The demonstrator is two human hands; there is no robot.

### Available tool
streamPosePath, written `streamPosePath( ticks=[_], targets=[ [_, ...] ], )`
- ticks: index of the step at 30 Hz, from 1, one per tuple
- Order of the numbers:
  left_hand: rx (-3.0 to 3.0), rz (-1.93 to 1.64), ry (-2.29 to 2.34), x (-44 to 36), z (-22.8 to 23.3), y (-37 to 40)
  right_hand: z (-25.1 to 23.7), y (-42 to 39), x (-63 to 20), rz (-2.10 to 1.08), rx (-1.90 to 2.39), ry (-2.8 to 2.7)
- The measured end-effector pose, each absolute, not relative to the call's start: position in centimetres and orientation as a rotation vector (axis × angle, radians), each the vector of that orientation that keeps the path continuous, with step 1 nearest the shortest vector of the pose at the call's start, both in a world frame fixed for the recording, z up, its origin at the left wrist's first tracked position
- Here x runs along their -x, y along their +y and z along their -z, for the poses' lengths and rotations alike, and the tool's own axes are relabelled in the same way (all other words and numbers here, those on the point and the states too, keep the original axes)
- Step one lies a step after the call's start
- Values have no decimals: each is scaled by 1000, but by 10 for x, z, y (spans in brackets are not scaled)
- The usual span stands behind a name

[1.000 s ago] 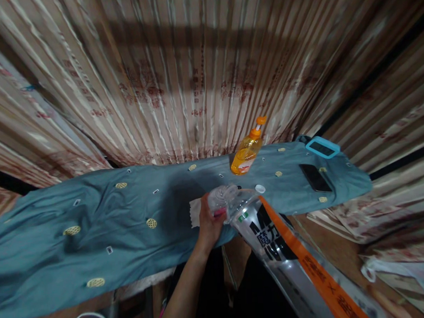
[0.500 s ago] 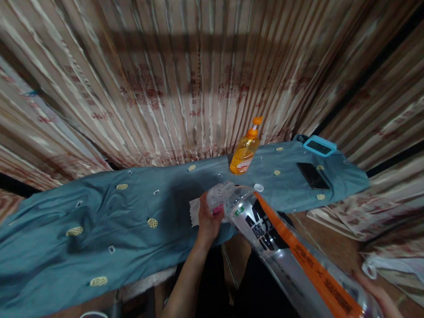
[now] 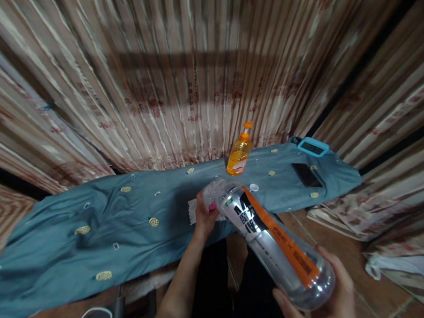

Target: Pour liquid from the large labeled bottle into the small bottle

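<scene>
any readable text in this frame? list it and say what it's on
"魔" in white, over large black letters cut off by the orange band: clear plastic bottle.
Orange band print: too blurred to read.
Orange pump bottle label: too small.
Curtain red print: blurred, unreadable.

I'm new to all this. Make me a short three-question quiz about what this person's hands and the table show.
1. True or false: the right hand cups the base of the clear plastic bottle.
2. Which stands upright on the blue cloth? A) orange pump bottle B) black phone C) white cap
3. Fill in: the left hand grips the bottle near its ____ end, over a white tissue.

Key: 1 true. 2 A; the phone and cap lie flat. 3 neck.
</scene>
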State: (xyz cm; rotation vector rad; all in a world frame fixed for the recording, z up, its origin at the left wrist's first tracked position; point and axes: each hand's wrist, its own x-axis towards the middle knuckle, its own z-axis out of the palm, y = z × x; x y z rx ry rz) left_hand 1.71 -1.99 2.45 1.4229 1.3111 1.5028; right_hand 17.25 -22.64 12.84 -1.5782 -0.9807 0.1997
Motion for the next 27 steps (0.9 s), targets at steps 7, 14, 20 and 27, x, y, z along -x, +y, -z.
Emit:
streamPosePath(
  ticks=[7,14,20,27],
  targets=[
    [-1375,-1539,1295,-18,-27,-18,-98,-226,-207,-159,1494,-1227],
    [-1387,-1590,1326,-18,-26,-16,-98,-220,-211,-163,1479,-1261],
    [-1386,-1635,1287,-14,-16,-9,-105,-215,-208,-179,1423,-1288],
    [-1441,-1648,1265,-12,-19,-10,-108,-209,-206,-206,1365,-1247]
  ],
)
